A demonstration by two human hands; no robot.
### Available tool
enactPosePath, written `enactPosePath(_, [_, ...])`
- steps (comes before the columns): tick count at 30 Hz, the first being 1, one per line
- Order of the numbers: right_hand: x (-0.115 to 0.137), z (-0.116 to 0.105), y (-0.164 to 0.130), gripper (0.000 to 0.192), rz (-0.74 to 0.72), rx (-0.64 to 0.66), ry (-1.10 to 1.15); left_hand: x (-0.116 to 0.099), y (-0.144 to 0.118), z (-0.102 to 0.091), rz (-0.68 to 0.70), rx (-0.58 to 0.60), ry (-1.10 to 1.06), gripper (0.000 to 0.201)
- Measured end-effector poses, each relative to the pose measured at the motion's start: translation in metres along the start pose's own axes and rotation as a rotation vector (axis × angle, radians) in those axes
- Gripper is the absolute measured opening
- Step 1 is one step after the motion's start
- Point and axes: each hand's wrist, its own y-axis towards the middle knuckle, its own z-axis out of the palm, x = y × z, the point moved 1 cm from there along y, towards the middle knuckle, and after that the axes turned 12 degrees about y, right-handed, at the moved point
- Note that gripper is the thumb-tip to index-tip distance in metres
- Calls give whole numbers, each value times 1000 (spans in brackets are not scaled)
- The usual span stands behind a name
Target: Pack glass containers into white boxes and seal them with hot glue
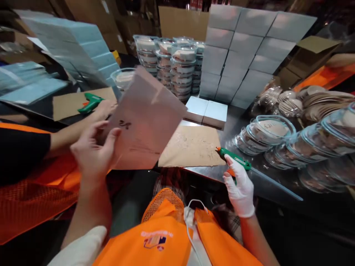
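My bare left hand grips the left edge of a pale pink flat box, its thumb on the printed face. The box is held up and tilted over the table edge. In my white-gloved right hand is a green glue gun, its orange nozzle pointing left and a long glue stick jutting from its back. The nozzle is at the right edge of a cardboard sheet marked with glue residue.
Two small white boxes lie behind the cardboard, before a tall stack of white boxes. Clear round containers stand stacked at the back, and more at right. At left, a co-worker's arm reaches near another green glue gun.
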Motion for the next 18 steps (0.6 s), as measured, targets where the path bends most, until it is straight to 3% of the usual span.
enactPosePath(1, [10, 4, 7, 49, -70, -22, -7, -18, -13, -3, 69, 92, -74, 44])
enactPosePath(3, [23, 15, 20, 47, -130, -54, -38, -45, -48, -1, 189, 400, -223, 34])
enactPosePath(4, [26, 20, 24, 42, -115, -67, -59, -53, -67, 2, 221, 549, -278, 30])
enactPosePath(6, [23, 24, 27, 32, -29, -76, -80, -53, -101, 7, 237, 718, -361, 25])
enactPosePath(8, [15, 21, 23, 28, 117, 13, -36, -40, -124, 12, 202, 754, -411, 22])
enactPosePath(12, [2, 12, 14, 44, 490, 449, 297, -4, -137, 18, 155, 711, -408, 22])
enactPosePath(16, [3, 26, 11, 68, 664, 830, 644, 7, -149, 26, 379, 760, -264, 43])
enactPosePath(18, [3, 40, 5, 70, 645, 823, 654, 3, -167, 31, 535, 831, -197, 72])
